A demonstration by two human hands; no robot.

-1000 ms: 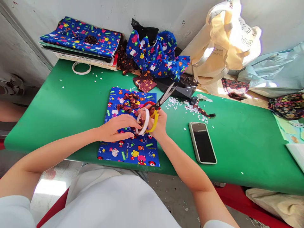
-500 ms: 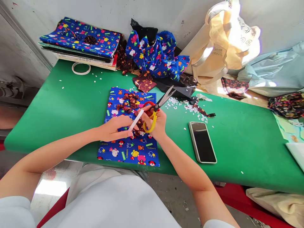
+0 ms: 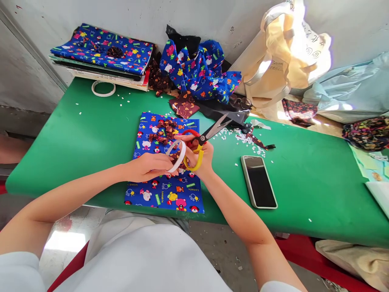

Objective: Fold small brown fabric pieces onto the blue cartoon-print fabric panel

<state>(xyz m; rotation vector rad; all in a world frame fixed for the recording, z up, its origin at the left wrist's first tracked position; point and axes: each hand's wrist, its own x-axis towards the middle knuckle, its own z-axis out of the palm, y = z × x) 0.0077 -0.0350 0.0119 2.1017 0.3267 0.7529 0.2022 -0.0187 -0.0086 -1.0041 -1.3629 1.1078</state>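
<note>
My left hand (image 3: 153, 166) is closed on a narrow roll of white tape (image 3: 182, 156), whose ring stands tilted with its opening partly facing me. My right hand (image 3: 205, 156) holds scissors (image 3: 199, 159) with one red and one yellow handle loop; their blades stand a little apart and point up and to the right. Its fingertips are close to the tape roll, but I cannot tell whether they touch it. Below both hands lies a blue cartoon-print cloth (image 3: 146, 196). Brown patterned fabric scraps (image 3: 167, 129) rest on it, partly hidden by the hands.
A phone (image 3: 259, 182) lies to the right on the green table (image 3: 100, 134). Small white paper bits (image 3: 258, 151) are scattered behind it. A second tape roll (image 3: 103, 94) sits near a stack topped with folded blue cloth (image 3: 91, 54). Crumpled cloth (image 3: 197, 81), glasses (image 3: 243, 102) and a cream bag (image 3: 273, 73) line the wall.
The tape roll in my left hand has turned from nearly edge-on to showing its round opening. The scissors have shifted slightly right and down in my right hand.
</note>
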